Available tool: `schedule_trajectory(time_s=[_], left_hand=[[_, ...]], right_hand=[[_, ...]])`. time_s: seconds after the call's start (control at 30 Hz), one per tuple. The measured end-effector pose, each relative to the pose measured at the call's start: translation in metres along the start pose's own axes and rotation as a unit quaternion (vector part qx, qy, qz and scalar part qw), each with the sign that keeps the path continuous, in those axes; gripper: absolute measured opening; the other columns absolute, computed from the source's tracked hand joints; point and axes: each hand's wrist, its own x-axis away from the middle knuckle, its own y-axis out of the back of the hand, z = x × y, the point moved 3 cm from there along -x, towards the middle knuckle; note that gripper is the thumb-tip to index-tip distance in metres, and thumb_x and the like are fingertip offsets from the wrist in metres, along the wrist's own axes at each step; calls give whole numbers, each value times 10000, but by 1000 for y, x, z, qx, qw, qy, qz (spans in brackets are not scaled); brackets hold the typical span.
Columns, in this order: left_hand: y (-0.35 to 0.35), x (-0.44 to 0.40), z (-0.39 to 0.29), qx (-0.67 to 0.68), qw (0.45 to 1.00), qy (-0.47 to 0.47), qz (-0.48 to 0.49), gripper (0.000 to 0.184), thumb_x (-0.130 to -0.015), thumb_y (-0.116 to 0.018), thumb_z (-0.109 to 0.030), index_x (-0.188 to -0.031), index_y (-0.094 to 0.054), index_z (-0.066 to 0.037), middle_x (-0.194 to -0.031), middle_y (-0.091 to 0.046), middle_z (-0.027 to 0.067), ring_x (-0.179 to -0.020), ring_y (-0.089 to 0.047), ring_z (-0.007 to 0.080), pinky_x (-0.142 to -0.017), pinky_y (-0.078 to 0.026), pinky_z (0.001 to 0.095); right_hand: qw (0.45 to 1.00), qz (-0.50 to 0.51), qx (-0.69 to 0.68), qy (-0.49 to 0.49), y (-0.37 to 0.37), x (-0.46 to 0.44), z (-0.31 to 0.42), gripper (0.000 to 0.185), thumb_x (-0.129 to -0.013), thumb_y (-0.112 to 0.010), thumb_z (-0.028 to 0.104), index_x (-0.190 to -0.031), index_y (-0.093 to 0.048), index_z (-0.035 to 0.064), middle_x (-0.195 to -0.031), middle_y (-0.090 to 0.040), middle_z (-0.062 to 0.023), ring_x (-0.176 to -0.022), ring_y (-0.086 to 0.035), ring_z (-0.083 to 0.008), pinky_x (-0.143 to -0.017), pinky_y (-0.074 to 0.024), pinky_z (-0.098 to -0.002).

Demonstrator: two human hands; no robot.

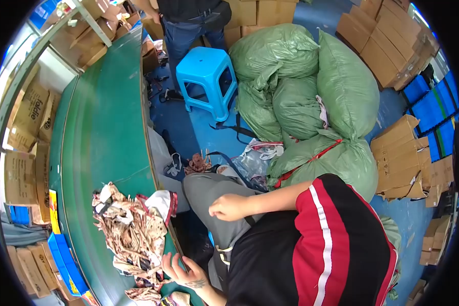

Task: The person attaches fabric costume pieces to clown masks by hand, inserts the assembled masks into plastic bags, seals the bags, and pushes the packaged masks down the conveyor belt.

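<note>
A crumpled pile of patterned beige and brown cloth pieces [135, 232] lies on the green table [107, 117] along its near edge. My left hand [186, 273] is beside the lower part of this pile, fingers apart; nothing shows in its grasp. A white piece with a dark red edge [161, 204] sticks out at the pile's right side. Above my grey-trousered leg [204, 196], my right hand [230, 207] hangs with its fingers curled in, and no object shows in it. Smaller cloth pieces [144, 295] lie at the bottom, near my left hand.
Several stuffed green sacks [344, 81] stand on the blue floor behind a blue plastic stool [205, 64]. Another person [188, 30] stands at the top. Cardboard boxes [387, 46] line the right side. A blue bin [66, 262] sits along the table's far edge.
</note>
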Motion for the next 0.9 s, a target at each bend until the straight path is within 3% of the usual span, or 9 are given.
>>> schedule_trajectory(time_s=[0.2, 0.27, 0.33, 0.43, 0.53, 0.67, 0.73, 0.87, 0.9], left_hand=[[-28, -16, -3, -14, 999, -21, 45, 159, -818, -575, 27, -975, -592, 41, -1090, -590, 195, -1031, -566, 377, -967, -429, 502], [-37, -24, -8, -18, 998, -30, 60, 163, -816, -574, 29, -978, -592, 39, -1090, -590, 194, -1027, -566, 376, -962, -433, 495], [-47, -31, -13, -11, 995, -19, 93, 165, -811, -572, 33, -974, -594, 35, -1078, -592, 188, -1025, -566, 373, -949, -441, 478], [-59, -39, -18, 7, 993, -14, 115, 155, -797, -581, 10, -949, -600, 34, -1047, -583, 192, -1022, -557, 380, -929, -436, 503], [-70, -50, -25, 24, 990, -31, 133, 169, -777, -577, 30, -944, -597, 36, -1026, -583, 186, -1003, -558, 381, -912, -443, 496], [-88, -58, -37, 48, 982, -40, 176, 188, -754, -588, 46, -941, -597, 32, -1010, -587, 176, -989, -561, 380, -904, -451, 484], [-99, -62, -44, 57, 977, -58, 196, 185, -744, -599, 56, -926, -600, 29, -1007, -595, 168, -989, -566, 378, -894, -460, 480], [-114, -72, -60, 80, 965, -81, 236, 154, -751, -602, 50, -903, -606, 26, -982, -607, 159, -984, -578, 371, -884, -469, 468], [-116, -73, -63, 78, 966, -79, 235, 154, -751, -602, 50, -903, -606, 26, -982, -607, 159, -984, -578, 371, -884, -469, 468]], right_hand=[[976, -41, 50, -210, 59, 20, -123, 190, -772, -578, 135, -929, -665, 70, -883, -684, -183, -840, -657, -382, -737, -515, -488], [927, -39, 121, -352, 62, 59, -212, 239, -733, -590, 172, -928, -695, 83, -935, -694, -191, -891, -667, -372, -794, -532, -474], [874, 22, 191, -446, 55, 130, -327, 267, -714, -592, 203, -904, -719, 67, -922, -693, -211, -830, -677, -387, -738, -541, -498], [751, -4, 226, -621, 106, 226, -327, 230, -778, -579, 182, -865, -735, 37, -934, -712, -205, -871, -705, -352, -780, -565, -482], [646, -7, 253, -720, 142, 291, -305, 365, -775, -620, 180, -1121, -665, 72, -1196, -618, -189, -1129, -597, -363, -918, -515, -476], [579, -100, 299, -752, 196, 354, -281, 486, -786, -626, 203, -1253, -536, 101, -1298, -467, -182, -1252, -453, -356, -946, -459, -490], [496, -197, 324, -781, 228, 395, -282, 562, -842, -596, 217, -1374, -446, 120, -1383, -402, -178, -1329, -371, -359, -1045, -377, -486], [322, -311, 357, -820, 299, 438, -245, 677, -845, -615, 260, -1460, -348, 169, -1459, -322, -192, -1365, -316, -366, -1062, -358, -503], [326, -310, 357, -819, 307, 450, -244, 677, -845, -615, 260, -1460, -348, 169, -1459, -322, -192, -1365, -316, -366, -1062, -358, -503]])
